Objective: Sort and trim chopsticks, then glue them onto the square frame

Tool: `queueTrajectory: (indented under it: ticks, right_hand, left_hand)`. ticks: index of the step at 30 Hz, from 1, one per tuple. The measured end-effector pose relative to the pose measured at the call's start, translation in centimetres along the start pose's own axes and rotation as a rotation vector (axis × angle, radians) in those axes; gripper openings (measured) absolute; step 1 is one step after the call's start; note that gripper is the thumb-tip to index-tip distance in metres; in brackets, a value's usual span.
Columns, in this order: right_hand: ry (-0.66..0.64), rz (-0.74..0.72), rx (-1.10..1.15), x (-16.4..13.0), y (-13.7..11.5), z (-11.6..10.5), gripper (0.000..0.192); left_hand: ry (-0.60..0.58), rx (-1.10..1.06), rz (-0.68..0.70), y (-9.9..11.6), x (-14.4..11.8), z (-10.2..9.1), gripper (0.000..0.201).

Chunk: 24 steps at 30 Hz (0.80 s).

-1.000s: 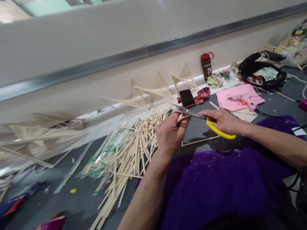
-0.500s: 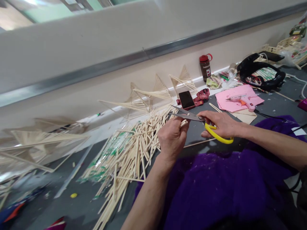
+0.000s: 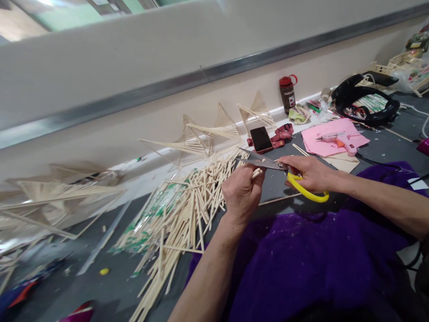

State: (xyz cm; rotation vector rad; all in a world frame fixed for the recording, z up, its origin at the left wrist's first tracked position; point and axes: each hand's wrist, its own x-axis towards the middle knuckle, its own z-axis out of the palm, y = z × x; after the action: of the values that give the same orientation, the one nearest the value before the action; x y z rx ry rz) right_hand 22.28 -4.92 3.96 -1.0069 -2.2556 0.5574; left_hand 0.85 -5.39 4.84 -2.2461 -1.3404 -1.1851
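Note:
My right hand (image 3: pixel 308 172) grips a pair of scissors (image 3: pixel 295 182) with yellow handles; their blades are parted and point left. In my closed left hand (image 3: pixel 241 190) are thin wooden sticks (image 3: pixel 257 173), whose pale ends poke out beside the thumb. One stick end lies between the scissor blades; how many sticks I hold is hidden by my fingers. Left of that hand spreads a big heap of loose wooden sticks (image 3: pixel 187 212), partly over clear plastic wrappers (image 3: pixel 150 210) with green print.
Stick-built models (image 3: pixel 214 129) stand along the wall. Behind my hands lie a phone (image 3: pixel 261 139) and a red lanyard (image 3: pixel 283 134). A pink glue gun (image 3: pixel 342 141) rests on pink sheets (image 3: pixel 315 144), near a bottle (image 3: pixel 287 96). Purple cloth (image 3: pixel 295 259) covers the table's near side.
Both hands and the scissors sit very slightly further right in the view. The blades stay parted around the stick end, and my grips look the same.

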Motion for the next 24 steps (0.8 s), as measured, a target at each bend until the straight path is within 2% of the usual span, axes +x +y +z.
queueTrajectory:
  ticks: [4,10,17,24]
  right_hand:
    - [0.001,0.024,-0.021,-0.02,-0.21,-0.05,0.032]
    - [0.016,0.042,-0.022,0.11,-0.09,0.04,0.034]
    - [-0.015,0.059,-0.030,-0.04,-0.40,-0.17,0.054]
    - [-0.027,0.021,0.002,-0.12,-0.31,-0.36,0.062]
  left_hand:
    - [-0.017,-0.010,-0.005,-0.17,0.09,0.11,0.026]
    - [0.007,-0.039,-0.079,-0.22,-0.06,0.15,0.017]
    - [-0.071,-0.058,-0.061,0.06,0.13,-0.19,0.021]
    - [-0.079,-0.061,-0.034,0.12,0.10,-0.43,0.022]
